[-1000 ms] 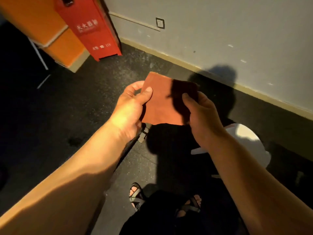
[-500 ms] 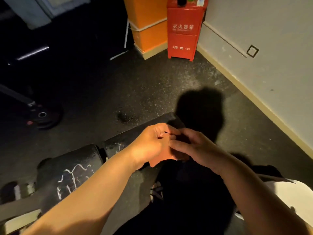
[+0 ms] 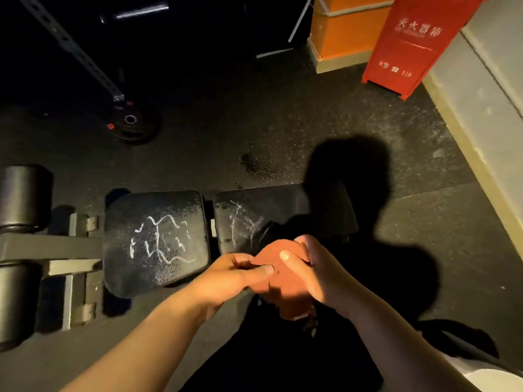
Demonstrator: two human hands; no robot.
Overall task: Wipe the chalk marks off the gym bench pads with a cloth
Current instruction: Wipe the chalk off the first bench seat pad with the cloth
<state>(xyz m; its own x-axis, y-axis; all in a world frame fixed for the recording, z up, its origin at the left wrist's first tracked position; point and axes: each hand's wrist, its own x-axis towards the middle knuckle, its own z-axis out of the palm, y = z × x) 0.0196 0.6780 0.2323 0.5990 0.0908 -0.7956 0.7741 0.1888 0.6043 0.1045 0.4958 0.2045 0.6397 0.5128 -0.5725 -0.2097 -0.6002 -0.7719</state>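
Observation:
A black gym bench lies across the floor below me. Its seat pad (image 3: 181, 219) carries white chalk scribbles (image 3: 162, 241), and the back pad (image 3: 283, 205) has fainter chalk lines (image 3: 240, 222) near its left end. Both my hands hold a folded rust-red cloth (image 3: 285, 284) just in front of the back pad's near edge. My left hand (image 3: 235, 278) pinches the cloth's left side with thumb on top. My right hand (image 3: 317, 270) grips it from the right, fingers curled round it. My shadow covers the right part of the back pad.
Two black foam rollers (image 3: 22, 193) and the bench's grey frame (image 3: 48, 244) sit at the left. A weight plate (image 3: 131, 123) and a rack strut (image 3: 70, 46) lie beyond. A red fire-extinguisher box (image 3: 407, 46) and orange column (image 3: 345, 29) stand by the grey wall (image 3: 495, 103).
My view has swung left and down, bringing the whole bench and its chalk marks into sight. The cloth, flat a second ago, is now folded and bunched between both hands.

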